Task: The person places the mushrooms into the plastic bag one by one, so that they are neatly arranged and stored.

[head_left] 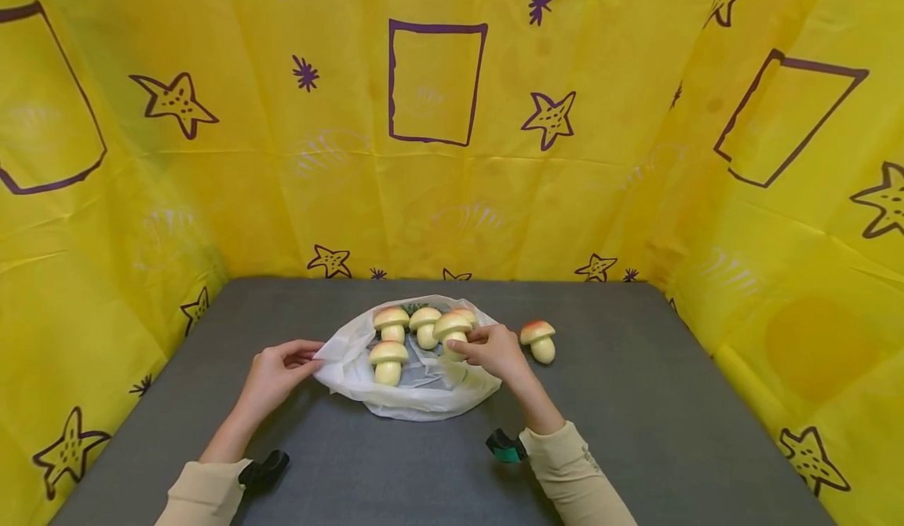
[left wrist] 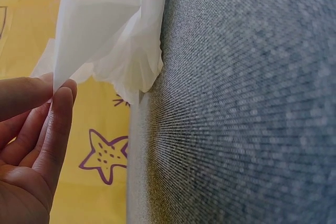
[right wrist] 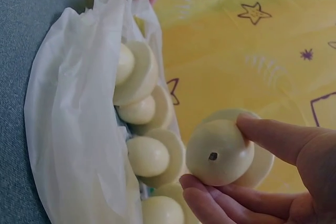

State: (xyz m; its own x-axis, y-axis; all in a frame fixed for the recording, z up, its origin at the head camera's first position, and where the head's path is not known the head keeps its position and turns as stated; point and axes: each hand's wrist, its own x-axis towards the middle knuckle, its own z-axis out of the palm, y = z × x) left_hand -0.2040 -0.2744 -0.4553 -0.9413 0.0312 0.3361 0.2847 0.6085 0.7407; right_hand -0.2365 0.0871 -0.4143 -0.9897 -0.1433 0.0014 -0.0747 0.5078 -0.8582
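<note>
A white plastic bag lies spread with its mouth up on the grey table, several toy mushrooms inside it. At its left edge my left hand pinches the rim between thumb and fingers, as the left wrist view also shows on the bag. My right hand grips one mushroom by its stem above the bag's right side, apart from the bag in the right wrist view. Another mushroom with a reddish cap lies on the table just right of that hand.
The grey table reaches back to yellow cloth walls with purple drawings on three sides. Something dark green shows at the back of the bag, partly hidden by mushrooms.
</note>
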